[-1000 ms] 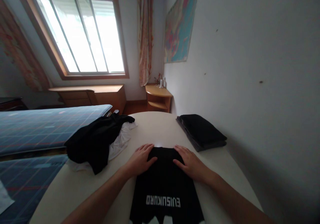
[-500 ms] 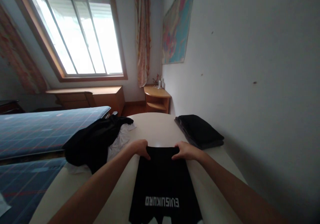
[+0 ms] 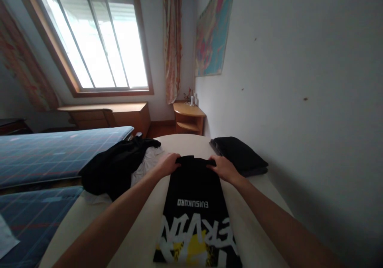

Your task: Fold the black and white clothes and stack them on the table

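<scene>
A black T-shirt (image 3: pixel 194 188) with white lettering and a yellow print lies folded into a long strip on the pale round table (image 3: pixel 179 142). Its lettering appears upside down from where I look. At the far end, my left hand (image 3: pixel 170 164) pinches the left corner of the shirt. My right hand (image 3: pixel 221 167) grips the opposite corner, fingers closed on the cloth. Just beyond my right hand sits a stack of folded dark clothes (image 3: pixel 239 154). Left of my left forearm is a crumpled black garment (image 3: pixel 110 168), with a whitish cloth (image 3: pixel 146 164) partly under it.
Blue plaid mattresses (image 3: pixel 60 150) stand along the table's left side. The white wall (image 3: pixel 299 140) runs close on the right. Farther back are a wooden desk (image 3: pixel 128 114), a corner shelf (image 3: pixel 188 110) and a window (image 3: pixel 95 40).
Both hands have moved away from me toward the table's far side, drawing the shirt along. More of its white lettering and the yellow print now shows.
</scene>
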The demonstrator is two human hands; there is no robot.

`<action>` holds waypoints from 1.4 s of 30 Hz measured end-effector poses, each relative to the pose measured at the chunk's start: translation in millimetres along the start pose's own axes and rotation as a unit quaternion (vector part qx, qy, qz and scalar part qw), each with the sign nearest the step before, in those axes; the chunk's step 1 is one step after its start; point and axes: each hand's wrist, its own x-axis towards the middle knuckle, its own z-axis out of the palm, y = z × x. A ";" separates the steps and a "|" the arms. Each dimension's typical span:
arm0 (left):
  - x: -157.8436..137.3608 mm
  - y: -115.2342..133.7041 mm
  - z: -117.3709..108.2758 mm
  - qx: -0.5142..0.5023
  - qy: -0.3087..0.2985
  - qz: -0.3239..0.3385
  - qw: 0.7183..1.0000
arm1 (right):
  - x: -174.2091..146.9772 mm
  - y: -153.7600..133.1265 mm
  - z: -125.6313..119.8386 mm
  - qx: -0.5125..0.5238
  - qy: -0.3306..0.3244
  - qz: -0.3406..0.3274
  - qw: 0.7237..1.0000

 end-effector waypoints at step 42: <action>-194.6 12.4 25.3 -0.135 -0.061 0.236 0.960 | -185.2 -23.4 25.5 -0.008 0.018 -0.262 0.965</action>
